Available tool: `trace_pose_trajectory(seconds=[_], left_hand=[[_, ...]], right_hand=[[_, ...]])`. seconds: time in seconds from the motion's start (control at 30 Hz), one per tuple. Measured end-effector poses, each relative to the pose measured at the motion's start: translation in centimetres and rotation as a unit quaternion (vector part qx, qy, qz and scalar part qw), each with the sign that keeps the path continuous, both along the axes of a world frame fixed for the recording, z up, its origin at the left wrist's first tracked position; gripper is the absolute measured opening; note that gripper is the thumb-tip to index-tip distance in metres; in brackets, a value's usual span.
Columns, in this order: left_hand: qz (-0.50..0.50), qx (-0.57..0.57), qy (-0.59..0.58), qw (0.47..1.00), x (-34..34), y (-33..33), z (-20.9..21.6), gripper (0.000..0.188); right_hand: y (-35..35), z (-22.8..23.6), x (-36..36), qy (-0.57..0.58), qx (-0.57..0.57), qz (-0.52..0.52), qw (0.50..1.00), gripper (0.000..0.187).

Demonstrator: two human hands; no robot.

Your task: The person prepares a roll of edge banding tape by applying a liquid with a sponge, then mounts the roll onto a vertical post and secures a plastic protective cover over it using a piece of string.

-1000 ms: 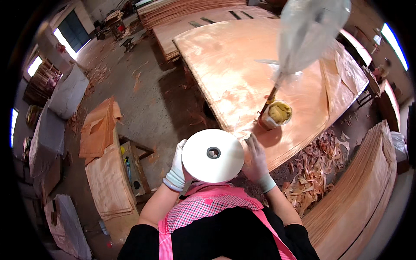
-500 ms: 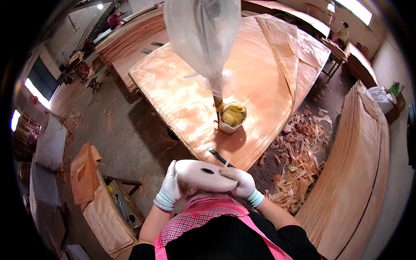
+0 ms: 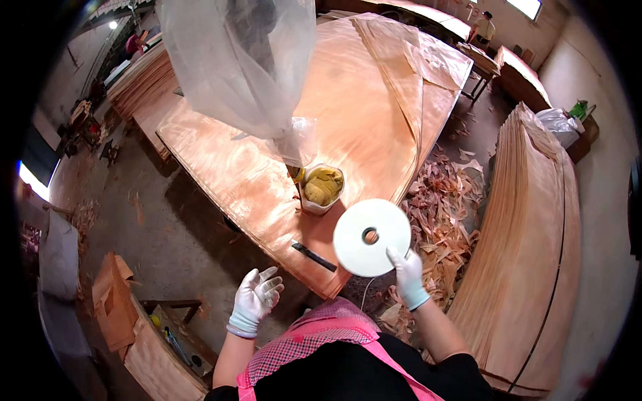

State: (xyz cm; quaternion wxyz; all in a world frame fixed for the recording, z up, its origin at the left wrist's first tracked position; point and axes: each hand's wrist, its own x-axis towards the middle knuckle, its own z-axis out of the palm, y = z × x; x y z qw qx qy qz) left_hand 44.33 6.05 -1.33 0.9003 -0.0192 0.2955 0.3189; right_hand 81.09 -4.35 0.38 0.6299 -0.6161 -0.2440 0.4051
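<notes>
In my right hand is a large, flat white roll of tape with a dark-rimmed hole at its centre. The thumb lies on its face, and a thin loose end hangs beneath it. The roll is raised by the near right corner of the wood veneer stack. My left hand, gloved in white like the right, is off to the left of that corner with fingers apart and nothing in it. A slim black tool, perhaps a cutter, lies on the near corner. Behind it stands a tub of yellow paste-like stuff.
A big translucent plastic bag hangs over the veneer, hiding part of it. Veneer scraps litter the floor at right, beside a tall veneer bundle. At lower left stands a low bench. A person is far back.
My left hand has let go of the tape roll and moved down and left. My right hand has carried the roll rightward and upward, turning its round face into view. The whole view has shifted.
</notes>
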Motion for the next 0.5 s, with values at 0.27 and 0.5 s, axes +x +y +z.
trace_pose_trajectory(seconds=[0.27, 0.5], left_hand=[[0.095, -0.008, 0.018, 0.995, 5.4, -1.8, -1.7, 0.044], [0.184, 0.001, -0.056, 0.981, 13.2, -3.8, -1.3, 0.042]], right_hand=[[14.6, 5.6, 14.0, -0.714, -0.103, 0.096, 0.686, 0.038], [24.4, -5.8, 17.5, -0.832, 0.073, 0.125, 0.535, 0.042]])
